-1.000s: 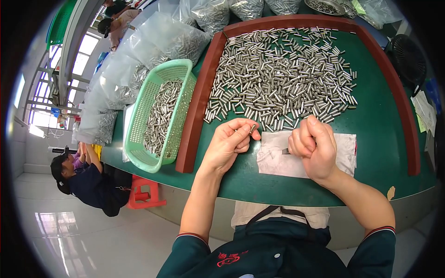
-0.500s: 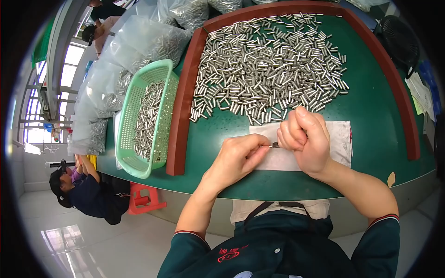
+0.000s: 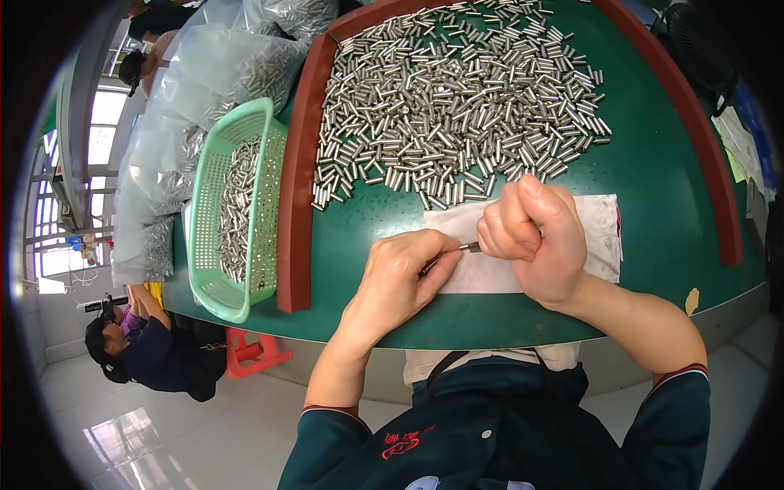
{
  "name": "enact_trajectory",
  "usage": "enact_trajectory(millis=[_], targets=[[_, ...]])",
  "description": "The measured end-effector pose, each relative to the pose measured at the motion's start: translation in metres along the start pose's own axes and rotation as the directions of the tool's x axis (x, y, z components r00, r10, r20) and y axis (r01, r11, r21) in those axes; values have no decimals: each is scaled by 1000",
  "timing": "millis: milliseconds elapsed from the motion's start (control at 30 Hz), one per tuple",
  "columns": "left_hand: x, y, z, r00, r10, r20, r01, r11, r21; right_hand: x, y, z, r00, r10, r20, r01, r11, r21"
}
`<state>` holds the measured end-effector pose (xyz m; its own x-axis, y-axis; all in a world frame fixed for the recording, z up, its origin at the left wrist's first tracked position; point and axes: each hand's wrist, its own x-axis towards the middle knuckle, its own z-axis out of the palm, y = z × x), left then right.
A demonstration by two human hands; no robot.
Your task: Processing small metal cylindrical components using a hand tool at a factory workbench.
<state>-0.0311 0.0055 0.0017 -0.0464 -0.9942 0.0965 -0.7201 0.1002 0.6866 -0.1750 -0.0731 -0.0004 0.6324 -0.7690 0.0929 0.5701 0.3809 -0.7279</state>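
My left hand (image 3: 398, 276) is closed, its thumb and forefinger pinching a slim metal piece (image 3: 469, 247). The other end of that piece runs into my right hand (image 3: 536, 241), which is clenched in a fist with the thumb on top. How much of it lies inside the fist is hidden, and its exact kind is unclear. Both hands are above a white cloth (image 3: 498, 282) on the green tabletop (image 3: 653, 245). Just beyond them lies a broad heap of short, shiny metal pins (image 3: 457, 106).
Dark red wooden rails (image 3: 298, 204) border the heap. Left of them stands a light green plastic basket (image 3: 265, 212) with more pins inside. Clear plastic bags (image 3: 192, 90) of metal parts line the far left. A black fan (image 3: 698, 53) is at the far right; another person (image 3: 155, 351) sits at left.
The view has shifted slightly, so the heap and basket appear farther left. The metal piece now shows more between my hands, and my left fingers have changed position a little.
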Motion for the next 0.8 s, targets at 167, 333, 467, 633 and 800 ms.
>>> enact_trajectory(millis=[167, 333, 467, 633, 800], targets=[[1, 0, 0, 1000, 5, -12, -6, 1000, -11, 1, 1, -1, 1000, -4, 19, 5, 1000, -17], [1, -1, 0, 1000, 22, -16, -22, 1000, -14, 0, 1, 0, 1000, -8, 15, 8, 1000, -15], [1, -3, 0, 1000, 11, -26, -11, 999, -33, 0, 1, 2, 1000, -8, 20, 9, 1000, -28], [3, 0, -1, 1000, -10, -7, 9, 999, -52, -2, 5, 2, 999, -40, 29, 43, 994, -102], [2, -1, -2, 999, -33, 1, 33, 998, -62, 1, 2, 3, 1000, -8, 1, 8, 996, -88]])
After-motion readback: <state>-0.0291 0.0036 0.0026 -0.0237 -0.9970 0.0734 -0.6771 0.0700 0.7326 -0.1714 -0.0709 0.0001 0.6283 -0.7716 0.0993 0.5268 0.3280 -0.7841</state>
